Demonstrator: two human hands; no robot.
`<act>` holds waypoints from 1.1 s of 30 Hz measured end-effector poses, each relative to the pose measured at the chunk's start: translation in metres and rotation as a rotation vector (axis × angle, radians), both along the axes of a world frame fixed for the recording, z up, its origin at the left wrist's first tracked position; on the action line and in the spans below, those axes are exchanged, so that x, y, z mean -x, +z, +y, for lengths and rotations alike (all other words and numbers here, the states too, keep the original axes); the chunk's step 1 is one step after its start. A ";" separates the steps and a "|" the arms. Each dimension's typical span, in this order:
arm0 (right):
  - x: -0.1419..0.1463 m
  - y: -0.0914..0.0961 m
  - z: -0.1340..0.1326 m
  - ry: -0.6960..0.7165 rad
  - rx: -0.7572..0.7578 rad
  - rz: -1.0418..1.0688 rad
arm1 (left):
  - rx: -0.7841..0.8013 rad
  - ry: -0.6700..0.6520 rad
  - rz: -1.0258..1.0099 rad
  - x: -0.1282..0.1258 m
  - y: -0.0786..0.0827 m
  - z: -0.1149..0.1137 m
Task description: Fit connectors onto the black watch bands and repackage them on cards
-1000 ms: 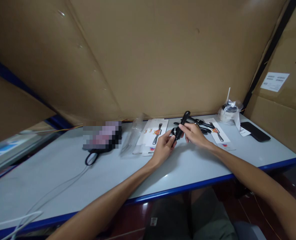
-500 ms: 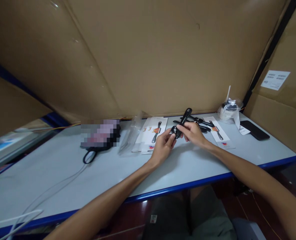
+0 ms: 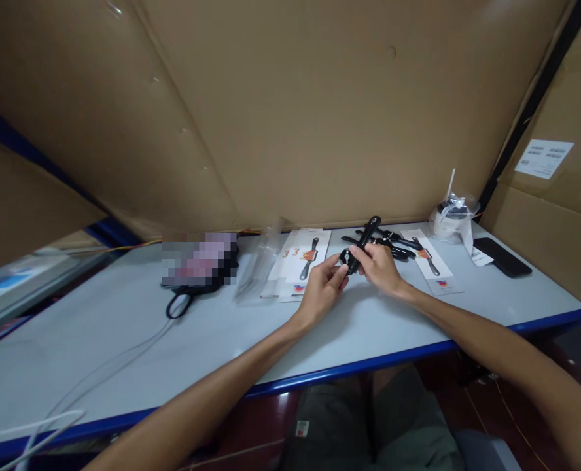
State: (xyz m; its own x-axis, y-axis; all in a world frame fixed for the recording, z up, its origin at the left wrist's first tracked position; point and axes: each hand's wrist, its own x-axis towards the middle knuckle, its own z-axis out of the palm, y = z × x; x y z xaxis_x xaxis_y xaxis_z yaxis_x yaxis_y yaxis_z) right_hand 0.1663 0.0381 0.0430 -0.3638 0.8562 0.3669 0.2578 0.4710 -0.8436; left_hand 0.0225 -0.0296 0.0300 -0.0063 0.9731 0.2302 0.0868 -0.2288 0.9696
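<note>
Both hands meet over the middle of the pale table (image 3: 123, 340). My right hand (image 3: 379, 267) grips a slim black handled tool (image 3: 364, 239) that points up and away from me. My left hand (image 3: 322, 288) pinches the tool's lower end, where a small black part sits. Just behind the hands lies a pile of several similar black tools (image 3: 393, 243). Printed backing cards (image 3: 303, 258) showing the same tool lie to the left of the hands, and another card (image 3: 430, 261) lies to the right.
A clear plastic bag (image 3: 258, 261) and a blurred dark object with a black loop (image 3: 197, 268) lie left of the cards. A bagged roll (image 3: 450, 216) and a black phone (image 3: 501, 256) sit at the right. Cardboard walls stand behind. White cables (image 3: 74, 399) cross the table's left front.
The hands have stayed together on the black tool, with only small shifts of the fingers and the tool's tilt. The view has moved slightly.
</note>
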 end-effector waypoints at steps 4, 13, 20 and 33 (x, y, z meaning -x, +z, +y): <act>0.002 -0.002 -0.001 -0.017 -0.011 0.004 | -0.005 0.013 0.017 0.000 0.000 0.000; -0.011 0.008 0.013 -0.153 -0.246 -0.198 | -0.109 0.208 0.222 0.004 -0.007 0.008; -0.007 0.009 -0.006 -0.020 -0.401 -0.356 | -0.228 0.286 0.515 0.006 -0.004 0.003; 0.002 0.005 -0.016 0.003 -0.164 -0.293 | -0.235 0.284 0.735 0.007 -0.009 0.002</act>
